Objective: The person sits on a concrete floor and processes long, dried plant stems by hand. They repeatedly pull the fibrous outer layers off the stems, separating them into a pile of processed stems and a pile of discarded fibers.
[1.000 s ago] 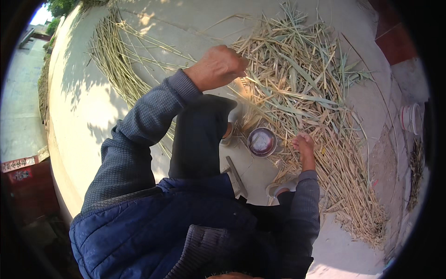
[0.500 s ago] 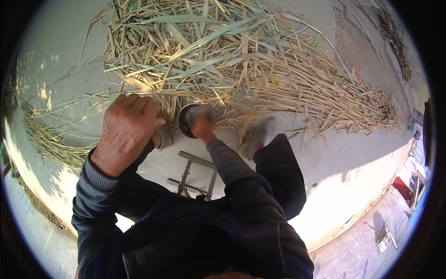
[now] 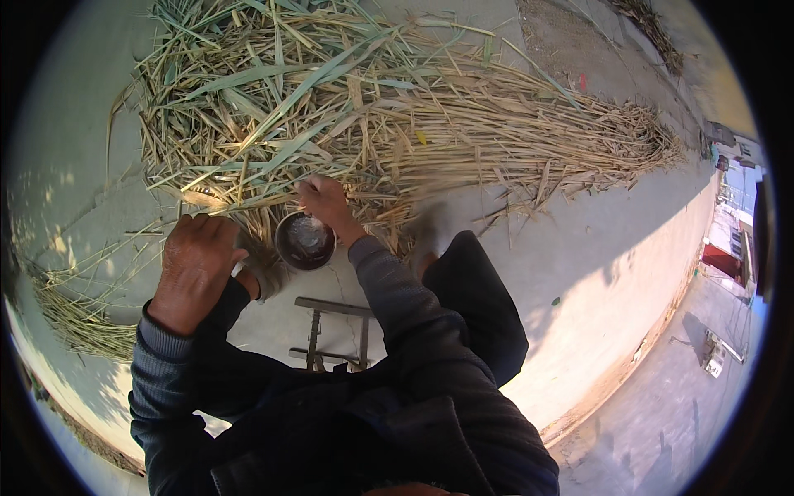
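My left hand [image 3: 197, 260] is closed, its fingers curled under and its thumb against them. Whatever it may hold is hidden beneath the knuckles. Just above the far right rim of a round dark bowl [image 3: 308, 261] is my right hand [image 3: 328, 207], with its fingers drawn together. I cannot make out what is in them. Something pale and shiny, perhaps liquid, shows inside the bowl, which sits on the ground between my feet. Directly beyond both hands lies a big heap of dry straw-coloured stalks [image 3: 463, 124] with long green leaves [image 3: 289, 78] across it.
Nearer my body, a small frame of dark bars [image 3: 335, 307] stands between my legs. A bundle of thin greenish stalks [image 3: 78, 318] lies at the left. Pale concrete ground [image 3: 571, 240] stretches to the right, with a shadow edge across it.
My right hand, blurred inside the bowl before, has come up out of it toward the stalks. My left hand stays closed. The whole view has shifted somewhat.
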Available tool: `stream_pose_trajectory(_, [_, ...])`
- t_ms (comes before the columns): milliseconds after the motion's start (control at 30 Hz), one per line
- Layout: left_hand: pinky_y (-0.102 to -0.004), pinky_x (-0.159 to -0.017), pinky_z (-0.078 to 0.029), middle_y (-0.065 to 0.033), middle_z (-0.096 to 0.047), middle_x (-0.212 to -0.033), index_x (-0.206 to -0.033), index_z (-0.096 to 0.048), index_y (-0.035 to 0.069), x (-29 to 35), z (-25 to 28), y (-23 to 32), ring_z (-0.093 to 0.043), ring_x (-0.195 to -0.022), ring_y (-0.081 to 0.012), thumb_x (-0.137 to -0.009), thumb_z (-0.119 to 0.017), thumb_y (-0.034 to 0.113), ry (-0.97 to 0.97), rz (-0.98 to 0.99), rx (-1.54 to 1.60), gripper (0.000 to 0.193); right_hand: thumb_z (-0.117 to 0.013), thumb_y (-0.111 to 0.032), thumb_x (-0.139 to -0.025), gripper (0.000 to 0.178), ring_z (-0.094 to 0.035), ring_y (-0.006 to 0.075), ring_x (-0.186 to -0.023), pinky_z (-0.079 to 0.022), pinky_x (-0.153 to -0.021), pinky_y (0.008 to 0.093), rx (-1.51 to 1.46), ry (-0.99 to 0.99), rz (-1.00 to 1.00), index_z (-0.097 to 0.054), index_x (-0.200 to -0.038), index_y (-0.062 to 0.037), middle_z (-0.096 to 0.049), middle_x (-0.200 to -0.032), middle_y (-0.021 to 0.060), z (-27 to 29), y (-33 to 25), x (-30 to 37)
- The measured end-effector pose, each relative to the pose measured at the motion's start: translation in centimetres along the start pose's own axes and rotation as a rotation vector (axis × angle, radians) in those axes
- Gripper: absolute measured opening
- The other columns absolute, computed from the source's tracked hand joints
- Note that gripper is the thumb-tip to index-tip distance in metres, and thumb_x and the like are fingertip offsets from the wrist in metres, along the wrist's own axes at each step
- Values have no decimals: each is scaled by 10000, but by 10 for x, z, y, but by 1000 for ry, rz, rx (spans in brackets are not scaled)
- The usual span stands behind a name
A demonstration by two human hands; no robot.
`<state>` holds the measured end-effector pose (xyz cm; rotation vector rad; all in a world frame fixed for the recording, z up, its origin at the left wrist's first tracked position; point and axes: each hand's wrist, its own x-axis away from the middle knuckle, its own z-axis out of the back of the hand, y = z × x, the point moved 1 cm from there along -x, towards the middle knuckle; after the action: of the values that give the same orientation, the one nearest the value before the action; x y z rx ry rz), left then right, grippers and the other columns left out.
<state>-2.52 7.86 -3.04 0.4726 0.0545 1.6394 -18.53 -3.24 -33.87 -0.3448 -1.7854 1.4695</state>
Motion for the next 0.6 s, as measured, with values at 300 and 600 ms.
stream_pose_trajectory(300, [-453, -810, -463, -155, -612, -917, -954, -600, 36, -17, -9, 9, -578, -892, -370, -729, -782, 147, -82, -15, -23, 310, -667, -89, -887, 300, -656, 401, -868, -541, -710, 530, 860, 784, 166, -648, -1175, -5, -653, -1080, 238, 206, 2, -45])
stream_pose_trajectory(600, [-409, -745, -442, -117, -567, -779, -853, -567, 55, -37, -13, 17, -584, -787, -314, -626, -815, 157, -38, -75, -38, 351, -669, -251, -931, 438, -666, 424, -894, -554, -715, 615, 1188, 480, -363, -613, -1335, -90, -709, -1067, 170, 304, 50, -39])
